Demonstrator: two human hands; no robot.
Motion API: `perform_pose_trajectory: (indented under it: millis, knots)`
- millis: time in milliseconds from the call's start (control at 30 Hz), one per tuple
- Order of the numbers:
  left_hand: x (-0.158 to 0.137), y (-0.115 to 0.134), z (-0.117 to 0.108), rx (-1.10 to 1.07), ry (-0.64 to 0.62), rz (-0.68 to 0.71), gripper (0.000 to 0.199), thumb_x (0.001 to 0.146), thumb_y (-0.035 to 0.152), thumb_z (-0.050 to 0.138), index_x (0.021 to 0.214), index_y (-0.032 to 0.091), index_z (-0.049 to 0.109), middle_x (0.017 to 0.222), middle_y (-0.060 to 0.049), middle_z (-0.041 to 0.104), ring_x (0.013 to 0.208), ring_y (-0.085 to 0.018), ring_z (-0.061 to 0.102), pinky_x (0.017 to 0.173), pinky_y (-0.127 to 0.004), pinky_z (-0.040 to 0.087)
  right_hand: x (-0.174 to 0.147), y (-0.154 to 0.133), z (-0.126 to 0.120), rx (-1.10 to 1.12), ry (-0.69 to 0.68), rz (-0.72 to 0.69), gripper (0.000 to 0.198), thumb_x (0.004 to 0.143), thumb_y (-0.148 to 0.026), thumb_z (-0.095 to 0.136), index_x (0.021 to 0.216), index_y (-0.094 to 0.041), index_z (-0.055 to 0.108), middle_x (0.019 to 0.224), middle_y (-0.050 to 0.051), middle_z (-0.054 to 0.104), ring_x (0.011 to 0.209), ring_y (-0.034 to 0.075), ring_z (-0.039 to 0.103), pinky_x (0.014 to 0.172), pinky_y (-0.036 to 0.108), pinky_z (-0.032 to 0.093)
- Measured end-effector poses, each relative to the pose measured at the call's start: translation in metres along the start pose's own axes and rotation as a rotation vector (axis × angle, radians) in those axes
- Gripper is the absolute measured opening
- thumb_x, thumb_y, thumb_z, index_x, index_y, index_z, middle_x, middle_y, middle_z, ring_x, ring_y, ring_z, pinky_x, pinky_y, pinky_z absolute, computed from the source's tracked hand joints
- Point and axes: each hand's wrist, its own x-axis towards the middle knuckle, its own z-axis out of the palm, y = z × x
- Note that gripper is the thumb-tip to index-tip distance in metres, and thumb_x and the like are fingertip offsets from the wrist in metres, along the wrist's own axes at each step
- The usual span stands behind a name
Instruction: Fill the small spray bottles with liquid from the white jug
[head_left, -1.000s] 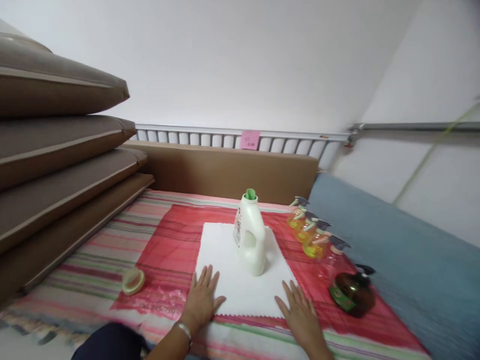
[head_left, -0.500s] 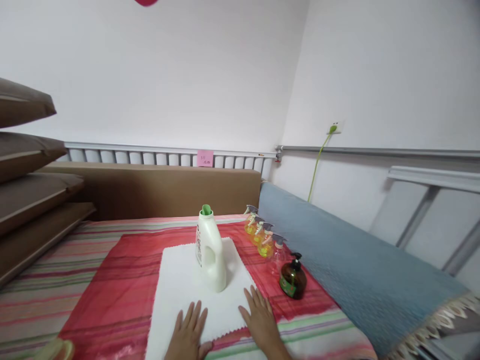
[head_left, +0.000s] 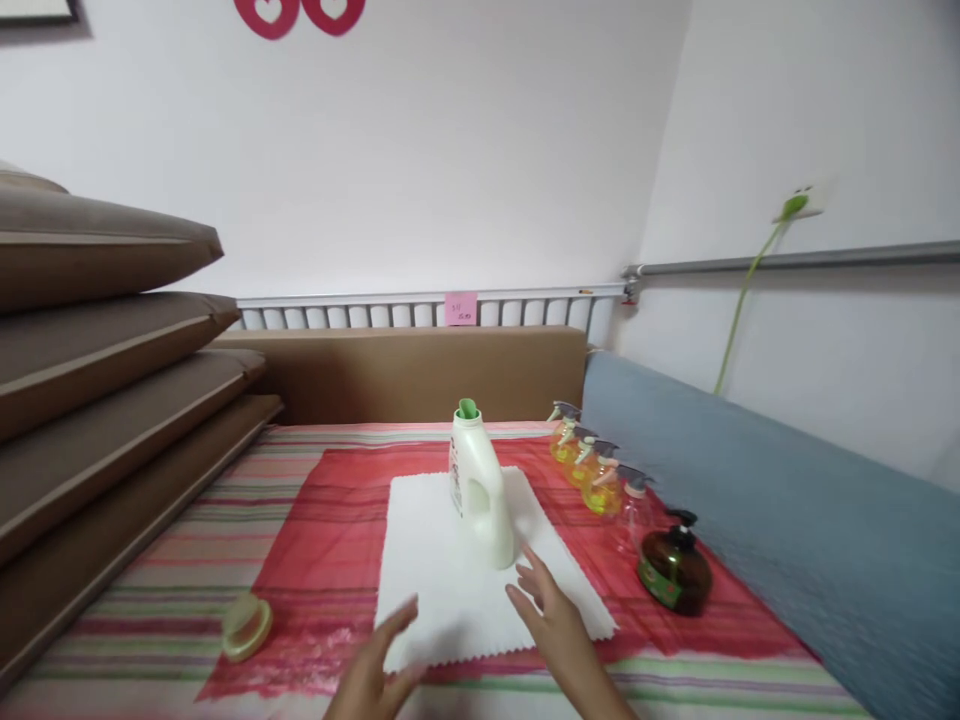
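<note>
At the far left, a stack of brown cushions (head_left: 112,365) is leaning in over a striped cloth (head_left: 217,525). A pale green cap (head_left: 246,628) is lying near the left edge of a red sheet (head_left: 322,525) that is covering part of this cloth. The left hand (head_left: 373,668) is hanging over the near left part of a white mat (head_left: 420,560), its fingers spreading open and gripping nothing. A large white jug (head_left: 487,500) is standing upright on the mat, around its middle, its green spout (head_left: 467,409) showing at the top and its handle facing right. Just beside its base, the right hand (head_left: 556,608) is reaching in with fingers parted, loosely curving and empty. Farther right, three pump bottles (head_left: 602,494) with yellow liquid are standing in a row, followed by a clear bottle (head_left: 634,515) and a dark brown bottle (head_left: 675,572). A blue cover (head_left: 735,470) is running along the right side.
</note>
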Motion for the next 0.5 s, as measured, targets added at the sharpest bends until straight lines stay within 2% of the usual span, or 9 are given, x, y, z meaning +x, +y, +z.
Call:
perform_pose_trajectory:
  millis: [67, 133, 200, 333, 433, 500]
  knots:
    - [0.011, 0.046, -0.034, -0.066, 0.239, 0.016, 0.065, 0.084, 0.039, 0.051, 0.141, 0.027, 0.021, 0.096, -0.006, 0.067, 0.09, -0.02, 0.062, 0.085, -0.036, 0.049, -0.004, -0.038, -0.004, 0.269, 0.022, -0.035, 0.064, 0.085, -0.039, 0.041, 0.142, -0.02, 0.018, 0.113, 0.011, 0.063, 0.098, 0.02, 0.064, 0.085, 0.034, 0.051]
    - [0.021, 0.084, -0.055, -0.068, 0.405, 0.059, 0.076, 0.083, 0.038, 0.053, 0.143, 0.022, 0.01, 0.07, 0.002, 0.058, 0.066, -0.015, 0.056, 0.073, -0.032, 0.049, -0.009, -0.072, -0.011, 0.365, 0.041, -0.091, 0.072, 0.083, -0.036, 0.048, 0.143, -0.023, 0.011, 0.103, 0.007, 0.065, 0.087, 0.019, 0.065, 0.083, 0.036, 0.051]
    - [0.026, 0.108, -0.062, -0.087, 0.478, 0.074, 0.079, 0.083, 0.037, 0.053, 0.144, 0.02, 0.006, 0.059, 0.008, 0.044, 0.054, -0.012, 0.046, 0.061, -0.026, 0.044, -0.016, -0.097, -0.018, 0.379, 0.06, -0.145, 0.076, 0.081, -0.032, 0.051, 0.142, -0.026, 0.006, 0.094, 0.003, 0.064, 0.078, 0.017, 0.065, 0.08, 0.035, 0.051]
    - [0.023, 0.128, -0.049, -0.184, 0.495, 0.04, 0.077, 0.085, 0.035, 0.051, 0.144, 0.02, 0.004, 0.054, 0.01, 0.034, 0.047, -0.011, 0.038, 0.051, -0.022, 0.038, -0.032, -0.116, -0.024, 0.417, 0.105, -0.202, 0.078, 0.08, -0.025, 0.051, 0.142, -0.029, 0.005, 0.086, -0.001, 0.063, 0.066, 0.014, 0.062, 0.066, 0.029, 0.052]
    - [0.011, 0.135, -0.044, -0.232, 0.533, 0.031, 0.079, 0.084, 0.04, 0.051, 0.144, 0.021, 0.003, 0.051, 0.009, 0.036, 0.043, -0.012, 0.038, 0.046, -0.023, 0.039, -0.044, -0.122, -0.031, 0.469, 0.152, -0.215, 0.077, 0.079, -0.024, 0.05, 0.142, -0.031, 0.005, 0.084, -0.002, 0.063, 0.063, 0.014, 0.062, 0.063, 0.028, 0.052]
    - [-0.004, 0.133, -0.051, -0.199, 0.566, 0.044, 0.084, 0.081, 0.044, 0.052, 0.144, 0.024, 0.0, 0.048, 0.008, 0.039, 0.04, -0.013, 0.041, 0.042, -0.025, 0.041, -0.054, -0.125, -0.041, 0.49, 0.197, -0.233, 0.074, 0.08, -0.025, 0.052, 0.141, -0.032, 0.01, 0.084, -0.001, 0.064, 0.062, 0.015, 0.062, 0.067, 0.032, 0.053]
